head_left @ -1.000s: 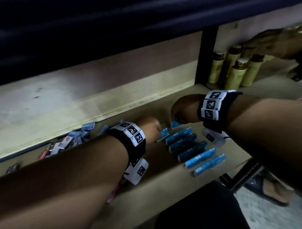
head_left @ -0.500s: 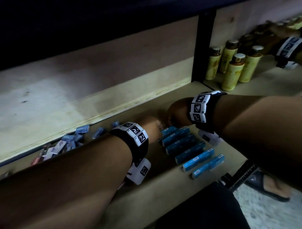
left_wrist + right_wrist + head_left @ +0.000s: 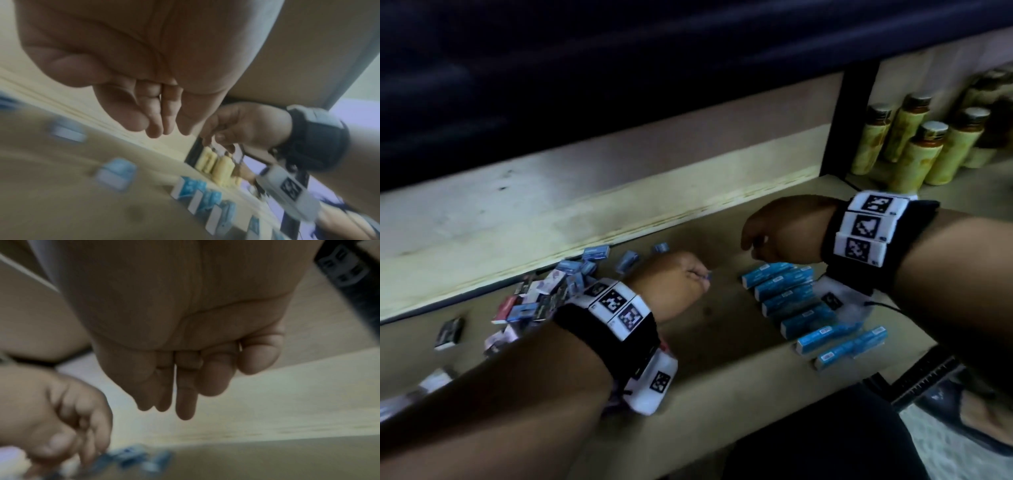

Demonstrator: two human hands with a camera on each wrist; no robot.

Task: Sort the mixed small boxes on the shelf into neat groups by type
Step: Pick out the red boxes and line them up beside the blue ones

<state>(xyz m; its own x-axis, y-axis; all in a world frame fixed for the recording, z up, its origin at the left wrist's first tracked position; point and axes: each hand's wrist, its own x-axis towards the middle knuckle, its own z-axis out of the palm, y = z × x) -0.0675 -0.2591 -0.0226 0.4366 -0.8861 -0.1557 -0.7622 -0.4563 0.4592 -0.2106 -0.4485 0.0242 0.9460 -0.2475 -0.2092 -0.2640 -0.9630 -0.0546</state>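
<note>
On the shelf [image 3: 715, 346] a row of bright blue boxes [image 3: 808, 315] lies side by side, running diagonally from near the middle toward the front right edge. The right hand [image 3: 780, 233] hovers just above the far end of that row, close to the first box there but not visibly touching it. Its fingers hang down loosely curled, and the right wrist view shows the palm with nothing in it.

The left hand [image 3: 671, 287] sits to the left of the blue row, with a bare strip of shelf between its fingertips and the nearest blue box. Its fingers are drawn together and extended in the left wrist view, holding no box that can be made out; a small pale-blue speck shows at the fingertips in the head view, too blurred to say what it is.

Behind and to the left of the left hand lies the jumbled heap of mixed boxes [image 3: 544, 294], grey-blue, red, dark and pale ones overlapping at all angles, partly hidden by the left forearm. A few grey-blue boxes [image 3: 627, 261] lie loose just beyond the left hand near the shelf's back board. One dark box [image 3: 449, 333] lies apart at the far left.

In the next bay to the right, past a dark upright [image 3: 849, 120], stand yellow-labelled bottles [image 3: 917, 150].
</note>
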